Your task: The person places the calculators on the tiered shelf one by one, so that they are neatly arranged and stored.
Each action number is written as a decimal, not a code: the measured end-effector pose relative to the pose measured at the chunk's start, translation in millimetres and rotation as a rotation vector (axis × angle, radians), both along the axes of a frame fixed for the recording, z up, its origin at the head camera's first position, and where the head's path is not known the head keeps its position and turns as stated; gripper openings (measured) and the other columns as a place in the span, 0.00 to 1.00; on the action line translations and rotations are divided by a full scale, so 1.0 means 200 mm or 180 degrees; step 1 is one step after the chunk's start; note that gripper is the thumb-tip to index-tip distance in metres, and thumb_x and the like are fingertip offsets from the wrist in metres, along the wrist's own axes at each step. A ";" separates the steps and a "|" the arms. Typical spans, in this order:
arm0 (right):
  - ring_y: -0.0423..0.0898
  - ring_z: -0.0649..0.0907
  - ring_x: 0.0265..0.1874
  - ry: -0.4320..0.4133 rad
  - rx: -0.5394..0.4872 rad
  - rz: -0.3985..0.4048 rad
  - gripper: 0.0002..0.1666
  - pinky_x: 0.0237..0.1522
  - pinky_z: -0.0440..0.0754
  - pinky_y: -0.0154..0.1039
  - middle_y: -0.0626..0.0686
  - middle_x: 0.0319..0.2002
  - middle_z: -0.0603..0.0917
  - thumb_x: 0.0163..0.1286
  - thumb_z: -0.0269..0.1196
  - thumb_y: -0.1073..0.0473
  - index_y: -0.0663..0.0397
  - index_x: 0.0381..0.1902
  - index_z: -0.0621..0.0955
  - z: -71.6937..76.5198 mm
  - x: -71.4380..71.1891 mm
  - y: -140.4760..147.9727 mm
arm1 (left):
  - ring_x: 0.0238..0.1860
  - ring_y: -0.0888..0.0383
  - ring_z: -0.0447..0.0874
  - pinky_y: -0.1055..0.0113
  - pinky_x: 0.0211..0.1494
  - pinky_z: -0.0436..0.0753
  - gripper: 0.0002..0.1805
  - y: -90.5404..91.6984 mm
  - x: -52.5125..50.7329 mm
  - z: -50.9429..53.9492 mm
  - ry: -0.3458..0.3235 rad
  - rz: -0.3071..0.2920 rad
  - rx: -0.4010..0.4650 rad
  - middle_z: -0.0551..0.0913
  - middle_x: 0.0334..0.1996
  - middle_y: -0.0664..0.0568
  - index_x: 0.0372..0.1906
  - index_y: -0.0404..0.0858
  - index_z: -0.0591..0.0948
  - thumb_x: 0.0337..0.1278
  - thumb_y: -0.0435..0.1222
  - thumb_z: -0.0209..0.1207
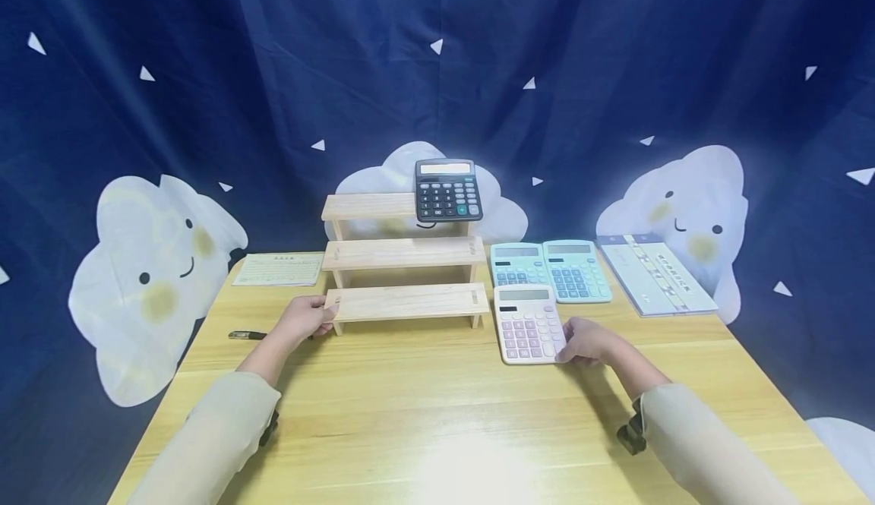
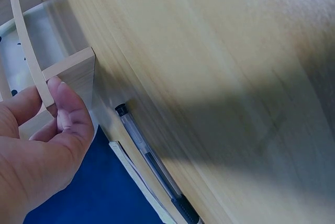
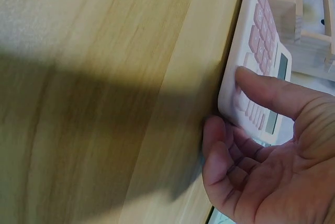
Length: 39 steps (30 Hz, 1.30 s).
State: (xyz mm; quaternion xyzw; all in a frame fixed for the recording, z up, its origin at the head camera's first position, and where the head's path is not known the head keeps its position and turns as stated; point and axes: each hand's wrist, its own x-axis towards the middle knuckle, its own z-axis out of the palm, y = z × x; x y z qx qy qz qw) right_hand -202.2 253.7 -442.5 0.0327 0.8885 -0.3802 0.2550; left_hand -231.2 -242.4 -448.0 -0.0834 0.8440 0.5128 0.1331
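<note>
A three-step wooden shelf (image 1: 403, 302) stands on the table, and my left hand (image 1: 301, 317) pinches the left end of its lowest board. The left wrist view shows thumb and fingers on either side of that board end (image 2: 32, 51). My right hand (image 1: 589, 340) holds a white calculator with pink keys (image 1: 525, 326) by its lower right corner. In the right wrist view the thumb lies on the face of the calculator (image 3: 256, 51), with the other fingers at its edge and partly hidden. Its top overlaps two light blue calculators (image 1: 577, 273) behind it.
A black calculator (image 1: 447, 194) leans on the shelf's top step, at the right. A pen (image 1: 247, 335) lies left of the shelf, near a printed paper pad (image 1: 276, 269). At the back right is a notebook (image 1: 656, 273). Behind the table hangs a blue curtain (image 1: 355, 72).
</note>
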 end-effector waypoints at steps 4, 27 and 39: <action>0.44 0.71 0.22 0.0029 -0.0055 0.0011 0.23 0.22 0.68 0.32 0.54 0.28 0.75 0.47 0.67 0.72 0.69 0.40 0.70 -0.01 0.01 0.00 | 0.31 0.60 0.79 0.69 0.37 0.82 0.27 0.00 0.00 0.00 0.0007 0.0006 -0.0022 0.80 0.38 0.41 0.64 0.22 0.64 0.66 0.34 0.52; 0.46 0.78 0.31 0.0106 -0.0859 0.0079 0.28 0.37 0.82 0.39 0.60 0.37 0.76 0.56 0.61 0.74 0.80 0.51 0.64 -0.03 0.00 -0.02 | 0.33 0.58 0.80 0.66 0.39 0.83 0.27 0.00 0.01 -0.01 -0.0009 0.0006 -0.0039 0.81 0.40 0.40 0.64 0.23 0.65 0.66 0.36 0.52; 0.47 0.84 0.35 -0.0314 -0.1664 0.0171 0.26 0.43 0.83 0.39 0.61 0.39 0.81 0.64 0.58 0.69 0.82 0.55 0.64 -0.04 0.00 0.05 | 0.32 0.60 0.80 0.69 0.37 0.82 0.28 0.00 0.00 0.00 0.0004 -0.0004 -0.0074 0.80 0.40 0.40 0.65 0.23 0.63 0.66 0.36 0.52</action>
